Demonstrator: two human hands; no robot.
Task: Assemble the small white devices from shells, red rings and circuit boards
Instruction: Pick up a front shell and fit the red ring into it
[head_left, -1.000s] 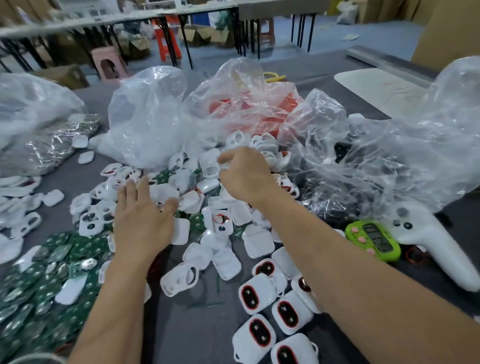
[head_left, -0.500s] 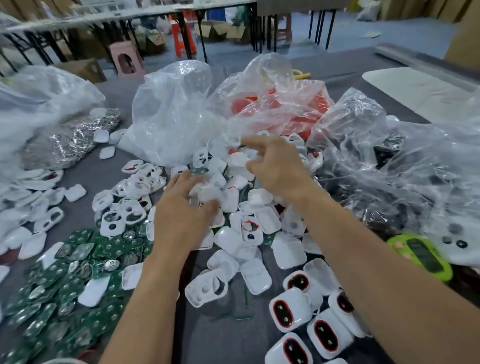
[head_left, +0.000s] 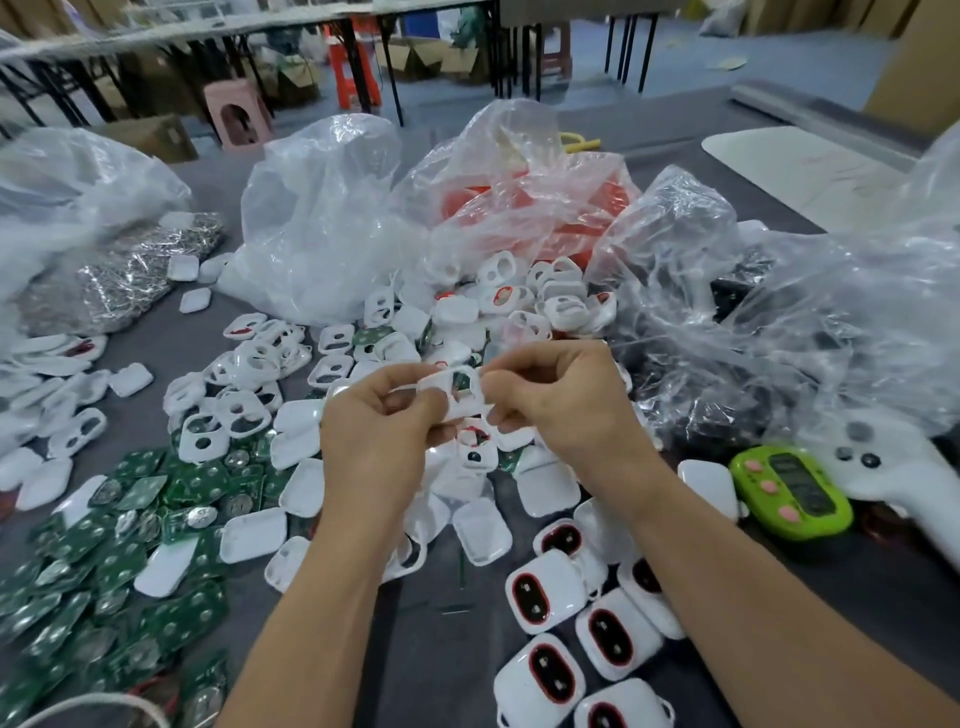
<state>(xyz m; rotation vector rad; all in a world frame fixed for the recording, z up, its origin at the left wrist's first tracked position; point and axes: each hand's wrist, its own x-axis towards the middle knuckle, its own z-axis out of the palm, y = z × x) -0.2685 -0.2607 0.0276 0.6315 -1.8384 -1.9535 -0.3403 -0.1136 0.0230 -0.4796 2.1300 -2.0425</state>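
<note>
My left hand (head_left: 371, 434) and my right hand (head_left: 558, 400) are raised together above the pile, both pinching one white shell (head_left: 457, 392) with an oval opening, a bit of green showing through it. Loose white shells (head_left: 291, 431) lie heaped under and behind my hands. Green circuit boards (head_left: 124, 545) are spread at the lower left. Several finished white devices with red rings (head_left: 540, 597) lie in a cluster at the lower right. A clear bag of red rings (head_left: 524, 208) sits behind the pile.
Big crumpled clear plastic bags stand at the back centre (head_left: 322, 218), far left (head_left: 62, 197) and right (head_left: 810, 322). A green timer (head_left: 789, 491) and a white controller (head_left: 893, 478) lie at the right. The grey table (head_left: 431, 649) shows near me.
Both hands left the pile and came together above it. They now hold one white shell between them, where before they were reaching flat into the heap.
</note>
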